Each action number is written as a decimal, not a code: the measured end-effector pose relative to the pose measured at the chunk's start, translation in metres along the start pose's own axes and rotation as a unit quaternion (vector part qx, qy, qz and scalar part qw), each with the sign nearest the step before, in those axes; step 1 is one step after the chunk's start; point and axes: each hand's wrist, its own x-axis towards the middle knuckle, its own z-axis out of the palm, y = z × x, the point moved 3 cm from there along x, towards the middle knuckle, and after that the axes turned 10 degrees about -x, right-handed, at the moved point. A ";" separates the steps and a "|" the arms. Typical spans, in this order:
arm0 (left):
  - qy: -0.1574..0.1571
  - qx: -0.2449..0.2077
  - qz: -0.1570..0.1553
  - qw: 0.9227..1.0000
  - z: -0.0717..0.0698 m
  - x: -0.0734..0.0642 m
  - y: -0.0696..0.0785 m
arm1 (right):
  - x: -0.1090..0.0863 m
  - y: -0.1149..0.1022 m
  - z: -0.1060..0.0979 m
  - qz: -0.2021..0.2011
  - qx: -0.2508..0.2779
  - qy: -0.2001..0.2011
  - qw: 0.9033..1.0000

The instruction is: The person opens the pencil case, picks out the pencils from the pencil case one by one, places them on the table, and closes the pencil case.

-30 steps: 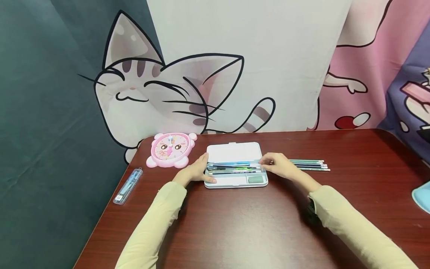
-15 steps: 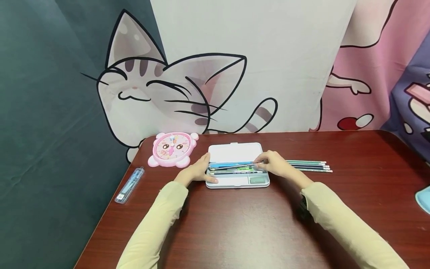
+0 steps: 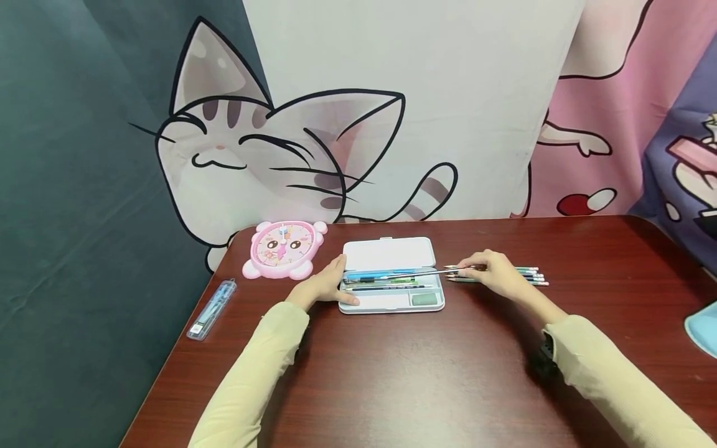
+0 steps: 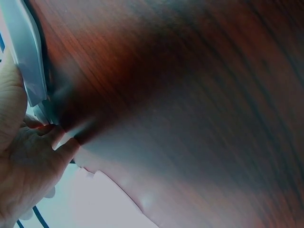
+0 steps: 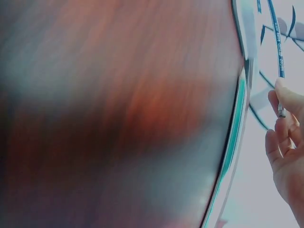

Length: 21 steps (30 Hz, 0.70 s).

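Note:
An open white pencil case (image 3: 386,303) lies on the table, its lid folded back. Several pens and pencils fill its long compartment, and a grey-green eraser (image 3: 424,299) sits in the front right one. My left hand (image 3: 322,287) holds the case's left end, thumb at the front corner and fingers towards the hinge. Between thumb and fingertips, my right hand (image 3: 493,272) pinches a dark pencil (image 5: 279,52) near its metal-capped end. That pencil slants leftward over the case's right part. Under and beyond the right hand lie several pencils (image 3: 529,274) in a row on the table.
A pink animal-shaped clock (image 3: 284,250) lies at the back left. A clear slim box (image 3: 211,310) with blue contents is near the table's left edge. Part of a light blue object (image 3: 702,328) shows at the far right. A cartoon cloth hangs behind the table.
My right hand has drawn the pencil up and to the right, from over the case to above the row of pencils. The left hand has stayed at the case's left end.

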 end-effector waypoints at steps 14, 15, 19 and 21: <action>-0.008 -0.004 0.013 1.000 -0.001 -0.002 0.004 | -0.062 0.060 -0.045 0.039 -0.060 0.080 0.994; -0.007 -0.004 0.014 1.000 -0.001 -0.002 0.003 | -0.065 0.063 -0.048 0.041 -0.062 0.081 0.994; -0.005 -0.005 0.013 1.000 -0.001 -0.001 0.003 | -0.077 0.075 -0.054 0.048 -0.070 0.078 0.993; -0.007 -0.004 0.013 1.000 0.000 -0.001 0.003 | -0.080 0.079 -0.055 0.052 -0.073 0.075 0.993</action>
